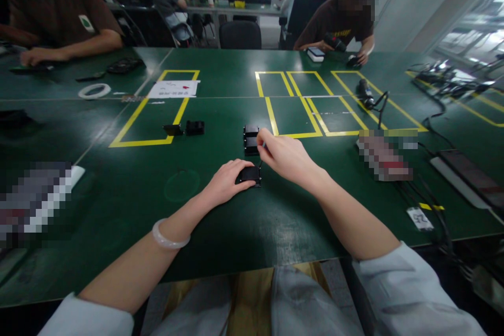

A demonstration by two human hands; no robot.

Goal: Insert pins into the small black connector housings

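Observation:
On the green table (220, 231), my left hand (227, 182) has its thumb and fingers around a small black part (250, 174) and holds it against the surface. My right hand (281, 152) is closed in a pinch just above and to the right of that part. A thin dark item (260, 164) points down from its fingertips toward the part's edge. Just beyond, a black block with compartments (251, 143) stands partly behind the right fingertips. Farther left are a small black block (195, 127) and a thin black piece (173, 129).
Yellow tape outlines (295, 136) mark the table. A white tape roll (94, 91) and a paper sheet (173, 88) lie back left. Devices with cables (384, 157) are at the right, another device (35, 194) at the left. Several people sit across the table and beyond.

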